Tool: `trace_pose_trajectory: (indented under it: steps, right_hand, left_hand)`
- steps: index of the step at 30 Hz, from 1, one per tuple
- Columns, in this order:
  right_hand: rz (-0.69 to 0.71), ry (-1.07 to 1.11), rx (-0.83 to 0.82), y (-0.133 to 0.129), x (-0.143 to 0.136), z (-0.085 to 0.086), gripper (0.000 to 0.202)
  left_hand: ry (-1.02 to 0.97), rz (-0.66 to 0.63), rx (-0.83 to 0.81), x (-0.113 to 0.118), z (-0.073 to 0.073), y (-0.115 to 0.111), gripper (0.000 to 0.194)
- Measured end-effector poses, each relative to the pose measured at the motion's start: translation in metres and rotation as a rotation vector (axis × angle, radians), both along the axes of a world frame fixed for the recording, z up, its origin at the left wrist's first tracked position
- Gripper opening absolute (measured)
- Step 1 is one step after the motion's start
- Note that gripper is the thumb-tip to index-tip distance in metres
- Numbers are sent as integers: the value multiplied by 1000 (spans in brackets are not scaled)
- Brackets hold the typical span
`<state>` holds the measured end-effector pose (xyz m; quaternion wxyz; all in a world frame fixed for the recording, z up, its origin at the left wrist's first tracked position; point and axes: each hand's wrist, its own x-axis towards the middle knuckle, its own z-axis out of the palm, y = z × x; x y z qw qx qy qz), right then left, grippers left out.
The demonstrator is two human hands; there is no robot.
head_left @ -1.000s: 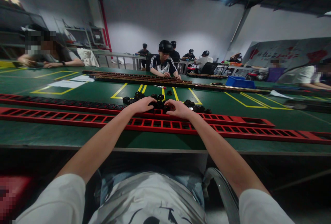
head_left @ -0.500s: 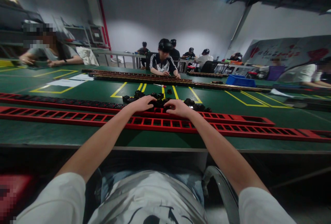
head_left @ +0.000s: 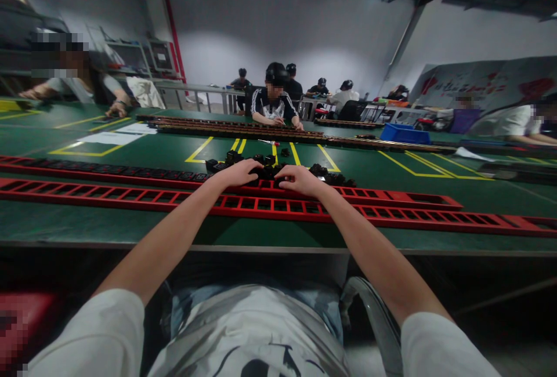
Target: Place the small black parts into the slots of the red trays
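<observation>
My left hand (head_left: 242,173) lies over the far red slotted rail (head_left: 369,196), its fingers bent and closed at a heap of small black parts (head_left: 270,160). Facing it, a short gap away, my right hand (head_left: 299,180) has curled fingers with the thumb drawn in. Whatever sits in either hand is hidden or too small to make out. Square black pieces (head_left: 143,171) fill the slots of the far rail on the left. Nearer to me runs a second red slotted rail (head_left: 270,207) with open slots. More loose black parts (head_left: 324,174) lie right of my right hand.
Long brown-and-black strips (head_left: 235,129) lie across the green table (head_left: 217,153), with a co-worker (head_left: 276,101) behind them. A blue bin (head_left: 404,134) stands at the back right. White papers (head_left: 115,135) lie left, near another co-worker (head_left: 73,78). A small red-handled tool (head_left: 268,142) rests beyond the heap.
My hands stay at almost the same spots, with only slight finger movement. The co-worker at the left has spread their arms, one hand now lower on the table.
</observation>
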<state>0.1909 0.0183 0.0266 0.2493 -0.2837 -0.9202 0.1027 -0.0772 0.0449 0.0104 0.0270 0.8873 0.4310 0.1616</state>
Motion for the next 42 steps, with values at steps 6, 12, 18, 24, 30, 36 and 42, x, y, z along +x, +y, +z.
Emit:
trace_pose_trajectory:
  steps: [6,12,18,24,30,36,42]
  right_hand:
    - [30,-15,20,3,0,-2,26]
    - [-20,41,10,1,0,-1,22]
    - [-2,78,47,-2,-1,3,12]
    - [-17,57,53,2,0,1,11]
    - [39,-40,-17,5,1,-2,10]
    - [-20,24,10,1,-1,0,12]
    - [-68,22,-8,1,-2,0,13]
  left_hand:
    - [13,-11,23,-1,-2,3,44]
    - [-8,-20,28,-2,-2,3,43]
    - [-21,-37,56,-1,-2,3,41]
    - [-75,-120,153,0,-2,7,36]
    - [-7,-154,146,11,3,-3,37]
    - [169,-144,133,24,6,-13,40]
    - [195,-47,102,25,4,-16,43]
